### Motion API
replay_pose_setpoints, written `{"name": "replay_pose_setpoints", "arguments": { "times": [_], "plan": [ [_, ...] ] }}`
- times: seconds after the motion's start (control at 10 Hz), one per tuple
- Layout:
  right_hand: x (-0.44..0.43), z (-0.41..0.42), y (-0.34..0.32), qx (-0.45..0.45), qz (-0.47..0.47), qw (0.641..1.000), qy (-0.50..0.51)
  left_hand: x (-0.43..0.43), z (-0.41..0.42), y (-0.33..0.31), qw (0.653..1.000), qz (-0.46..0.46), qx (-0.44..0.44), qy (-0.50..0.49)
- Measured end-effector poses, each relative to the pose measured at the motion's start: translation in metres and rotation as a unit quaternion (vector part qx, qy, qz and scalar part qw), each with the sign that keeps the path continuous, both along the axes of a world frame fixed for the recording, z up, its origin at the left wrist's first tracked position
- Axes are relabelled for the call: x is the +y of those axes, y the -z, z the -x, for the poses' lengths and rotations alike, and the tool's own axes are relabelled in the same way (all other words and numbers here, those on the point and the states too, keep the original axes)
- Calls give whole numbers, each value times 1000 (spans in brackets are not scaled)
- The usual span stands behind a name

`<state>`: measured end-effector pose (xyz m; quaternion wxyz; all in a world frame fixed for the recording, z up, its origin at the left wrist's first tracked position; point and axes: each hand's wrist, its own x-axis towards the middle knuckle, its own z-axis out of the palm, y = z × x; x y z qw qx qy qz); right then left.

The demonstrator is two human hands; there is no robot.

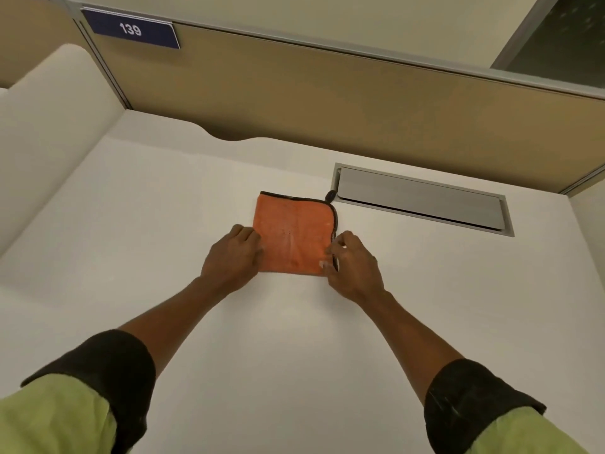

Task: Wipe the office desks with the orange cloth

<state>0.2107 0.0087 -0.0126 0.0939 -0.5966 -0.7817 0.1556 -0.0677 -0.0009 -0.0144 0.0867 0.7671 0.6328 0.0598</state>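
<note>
Square fuzzy orange cloth [294,235] flat on smooth white desk [163,224]; left hand [234,257], right hand [352,267] pinch its side edges.

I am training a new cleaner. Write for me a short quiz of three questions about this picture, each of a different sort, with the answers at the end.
1. True or false: the orange cloth lies folded flat on the white desk.
2. Which number is on the blue sign? A) 193 B) 139 C) 319
3. Fill in: the grey cable hatch in the desk is to the ____ of the cloth.

Key
1. True. The left hand and right hand are at its near corners.
2. B
3. right
</note>
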Motion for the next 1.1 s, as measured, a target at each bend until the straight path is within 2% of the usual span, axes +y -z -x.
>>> {"name": "replay_pose_setpoints", "arguments": {
  "times": [0.1, 0.2, 0.3, 0.5, 0.7, 0.8, 1.0, 1.1],
  "plan": [
    [14, 11, 3, -6, 34, 998, -54, 17, -13, 8, 997, 73, -2, 12],
    [22, 16, 21, -56, 88, 991, -87, 26, -11, 29, 989, 123, 71, 39],
    [13, 16, 39, -107, 129, 982, -82, 34, -2, 39, 983, 144, 101, 58],
    [-6, 25, 57, -91, 97, 989, -62, 46, 11, 40, 978, 161, 98, 94],
    [5, 14, 51, -132, 113, 981, -84, 38, 5, 48, 980, 154, 98, 75],
    [5, 16, 46, -120, 122, 982, -85, 36, 4, 45, 978, 160, 113, 77],
    [-10, 5, 26, -22, 113, 993, -28, 20, -12, 34, 977, 123, 163, 64],
    [-35, -15, 15, 6, 49, 999, -5, 2, -32, 30, 982, 96, 146, 69]
  ]
}}
